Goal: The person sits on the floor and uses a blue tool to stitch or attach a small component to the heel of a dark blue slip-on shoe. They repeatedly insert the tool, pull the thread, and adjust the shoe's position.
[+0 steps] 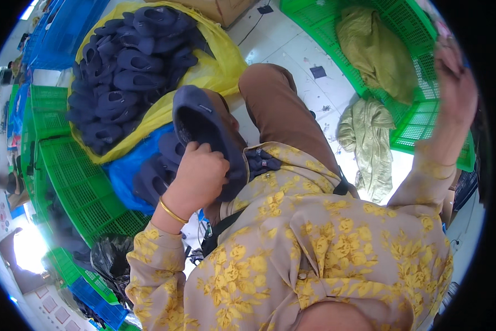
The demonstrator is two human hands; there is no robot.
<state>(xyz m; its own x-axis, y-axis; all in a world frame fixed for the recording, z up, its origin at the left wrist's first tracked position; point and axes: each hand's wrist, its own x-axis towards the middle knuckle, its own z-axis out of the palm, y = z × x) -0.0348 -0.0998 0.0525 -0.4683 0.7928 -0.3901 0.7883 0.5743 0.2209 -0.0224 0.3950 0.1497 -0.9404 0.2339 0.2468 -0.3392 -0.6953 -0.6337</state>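
A dark navy slip-on shoe (228,151) is gripped in my left hand (195,174), which is closed at its opening. The shoe is tilted, toe end upward, in front of my brown-trousered leg. My right hand (453,77) is raised at the far right, above the side of a green plastic basket (424,118). Blur and the picture's rim obscure its fingertips and anything they may touch. Beside the held shoe, more navy shoes (153,179) lie on blue plastic sheeting (125,179).
A yellow sack (226,44) full of similar navy shoes stands at the upper left. Green crates (82,187) line the left side. Olive cloth sacks (369,52) lie in and beside the right basket. A black plastic bag (111,259) sits lower left, and a cardboard box (223,10) at the top.
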